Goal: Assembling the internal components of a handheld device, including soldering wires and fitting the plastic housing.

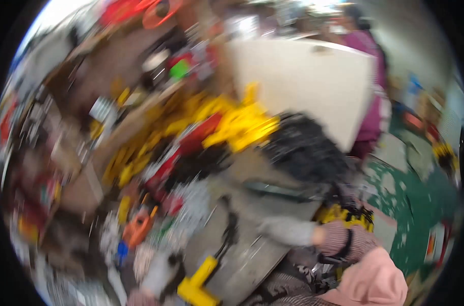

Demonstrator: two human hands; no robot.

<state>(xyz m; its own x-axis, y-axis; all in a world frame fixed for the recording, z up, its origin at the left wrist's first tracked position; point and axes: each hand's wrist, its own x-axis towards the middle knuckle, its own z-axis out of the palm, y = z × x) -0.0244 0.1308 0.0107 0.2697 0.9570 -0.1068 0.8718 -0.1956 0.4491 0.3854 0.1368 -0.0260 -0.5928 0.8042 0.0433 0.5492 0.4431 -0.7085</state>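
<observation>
The whole view is smeared by motion. My right hand (288, 230), in a grey glove with a striped sleeve behind it, reaches in from the lower right and lies over a grey metal sheet (262, 204). My left hand (158, 273), also in a grey glove, is at the bottom edge beside a tool with a yellow head and a black shaft (201, 283). The blur hides whether either hand grips anything.
A cluttered bench holds yellow and red tools (232, 127), an orange tool (137, 227) and a black bundle (303, 148). A white panel (303, 81) stands behind. A person in a magenta top (369, 51) is at the upper right. Green floor (425, 204) lies to the right.
</observation>
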